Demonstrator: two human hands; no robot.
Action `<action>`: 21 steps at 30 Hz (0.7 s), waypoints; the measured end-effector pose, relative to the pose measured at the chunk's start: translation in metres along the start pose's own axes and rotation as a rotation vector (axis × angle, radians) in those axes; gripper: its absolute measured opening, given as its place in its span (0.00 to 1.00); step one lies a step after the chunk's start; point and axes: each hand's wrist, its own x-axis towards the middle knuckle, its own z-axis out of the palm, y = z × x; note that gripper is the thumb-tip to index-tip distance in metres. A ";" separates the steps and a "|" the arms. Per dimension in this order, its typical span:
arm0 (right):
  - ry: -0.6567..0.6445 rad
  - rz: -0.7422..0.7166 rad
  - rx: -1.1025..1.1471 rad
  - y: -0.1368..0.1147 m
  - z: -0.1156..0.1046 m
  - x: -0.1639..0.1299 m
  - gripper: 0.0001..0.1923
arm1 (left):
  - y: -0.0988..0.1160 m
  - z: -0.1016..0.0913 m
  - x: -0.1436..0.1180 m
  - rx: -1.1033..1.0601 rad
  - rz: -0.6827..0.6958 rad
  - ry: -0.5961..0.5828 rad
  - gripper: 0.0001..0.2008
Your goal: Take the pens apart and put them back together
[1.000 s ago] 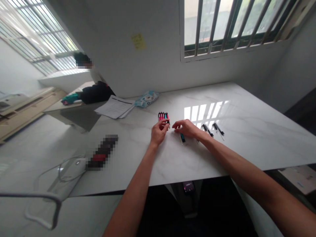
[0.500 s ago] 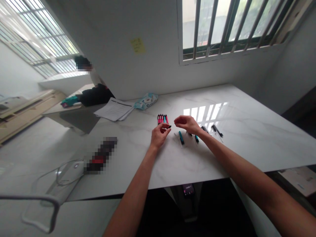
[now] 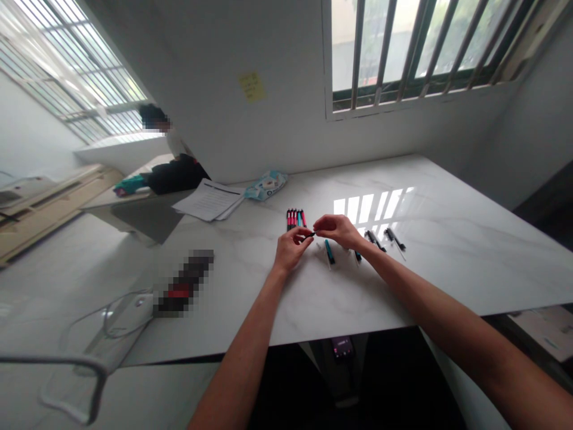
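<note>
A small black pen part [image 3: 312, 235] is pinched between the thumb and fingers of my left hand [image 3: 289, 251]. My right hand [image 3: 340, 231] has its thumb and fingertips pressed together at the right end of that part; whatever else they hold is too small to make out. Behind my left hand is a row of pens [image 3: 294, 218], pink-red and teal with black ends. A teal and black pen piece [image 3: 329, 252] lies just below my right hand, with thin clear pieces beside it. Another pen piece [image 3: 357, 255] is partly covered by my right wrist.
Black pen pieces [image 3: 376, 240] and a black pen piece with a thin refill [image 3: 396, 239] lie right of my forearm. Papers [image 3: 209, 199] and a blue-white packet [image 3: 267, 186] sit by the wall. A phone [image 3: 342, 346] shows below the table edge. Another person [image 3: 176, 146] is at far left.
My right hand has come left and slightly down, closing the gap to my left hand. Its fingertips now meet at the black pen part.
</note>
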 end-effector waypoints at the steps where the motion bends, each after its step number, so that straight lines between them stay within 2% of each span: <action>1: 0.001 -0.001 0.004 0.000 0.000 0.000 0.14 | 0.000 0.000 0.000 0.002 0.000 -0.001 0.11; 10: -0.014 0.005 -0.016 -0.002 0.001 -0.001 0.14 | 0.000 -0.001 0.000 0.026 0.013 0.012 0.11; 21: -0.051 0.001 -0.309 -0.014 -0.005 -0.004 0.14 | 0.003 -0.001 0.000 0.033 0.053 0.024 0.11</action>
